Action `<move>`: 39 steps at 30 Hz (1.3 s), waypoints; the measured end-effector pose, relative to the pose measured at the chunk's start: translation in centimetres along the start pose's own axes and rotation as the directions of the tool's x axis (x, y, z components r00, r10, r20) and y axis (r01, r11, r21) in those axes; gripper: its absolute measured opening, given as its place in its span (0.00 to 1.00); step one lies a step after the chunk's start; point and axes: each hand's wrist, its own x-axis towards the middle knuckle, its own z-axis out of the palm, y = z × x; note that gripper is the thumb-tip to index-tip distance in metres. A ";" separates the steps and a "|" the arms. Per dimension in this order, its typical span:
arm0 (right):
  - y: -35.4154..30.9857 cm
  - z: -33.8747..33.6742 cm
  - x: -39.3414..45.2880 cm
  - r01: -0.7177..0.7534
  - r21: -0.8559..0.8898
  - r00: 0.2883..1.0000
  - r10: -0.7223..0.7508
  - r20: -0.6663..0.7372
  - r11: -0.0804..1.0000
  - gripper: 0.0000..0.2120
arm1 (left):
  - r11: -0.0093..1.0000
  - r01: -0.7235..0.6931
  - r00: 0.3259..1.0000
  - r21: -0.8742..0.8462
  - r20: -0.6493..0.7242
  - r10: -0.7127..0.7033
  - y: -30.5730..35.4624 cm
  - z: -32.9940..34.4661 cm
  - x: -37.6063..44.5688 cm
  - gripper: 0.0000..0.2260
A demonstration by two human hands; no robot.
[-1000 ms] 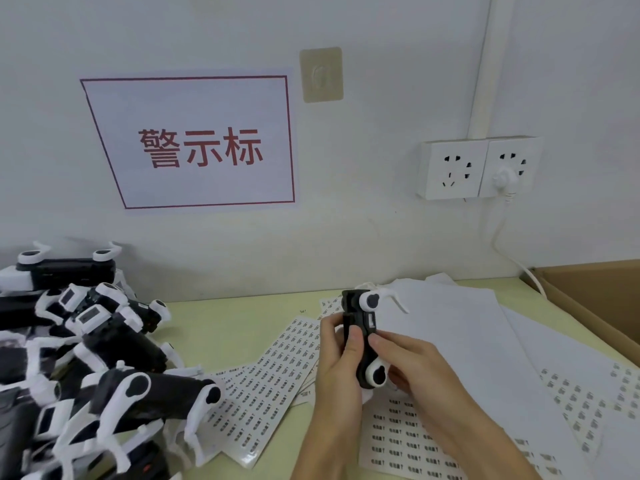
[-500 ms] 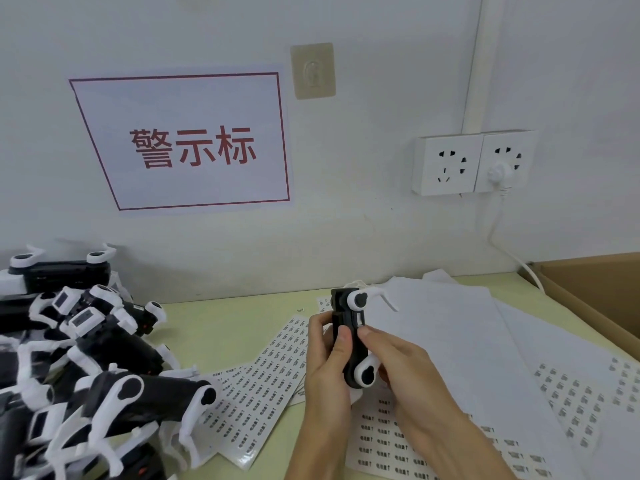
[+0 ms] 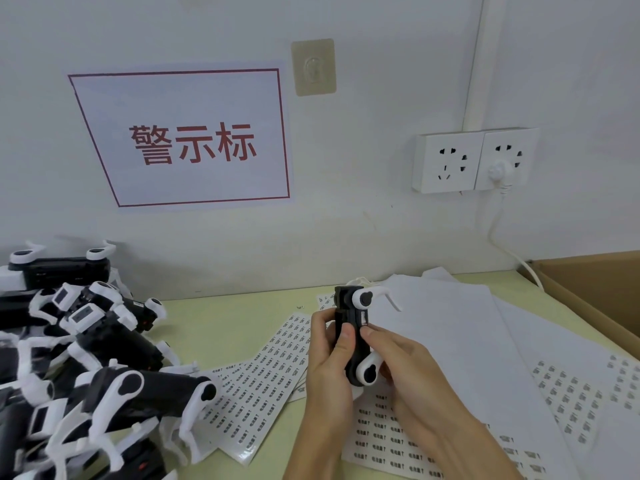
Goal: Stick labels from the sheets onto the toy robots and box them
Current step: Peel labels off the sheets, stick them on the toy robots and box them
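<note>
Toy robot (image 3: 353, 337) upright, clamped in left hand (image 3: 329, 362) for steadiness; right hand (image 3: 398, 362) pinching side, apparently pressing label.

Head view: worn on the person's head, close above the table (image 3: 225, 317), facing forward and slightly down.
Far: wall (image 3: 363, 209).
Views: one only, nothing shared.

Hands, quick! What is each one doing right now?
Left hand: fingers curled round the toy robot, holding it up.
Right hand: also grips the toy robot, fingertip pressing on its side.
</note>
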 end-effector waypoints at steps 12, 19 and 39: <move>0.5 0.4 0.1 0.011 0.009 0.998 -0.010 -0.056 1.000 0.12 | 0.999 -0.024 0.999 0.045 -0.029 0.025 0.0 0.1 0.0 0.06; 0.5 0.2 0.1 0.022 0.011 1.000 -0.021 -0.023 1.000 0.14 | 0.999 -0.027 1.000 0.040 -0.010 0.028 0.2 0.2 -0.1 0.06; -0.4 -2.0 0.2 0.423 -0.693 0.785 -0.618 -0.042 0.585 0.07 | 0.976 -0.065 0.997 0.209 0.055 0.055 -0.6 0.0 0.4 0.09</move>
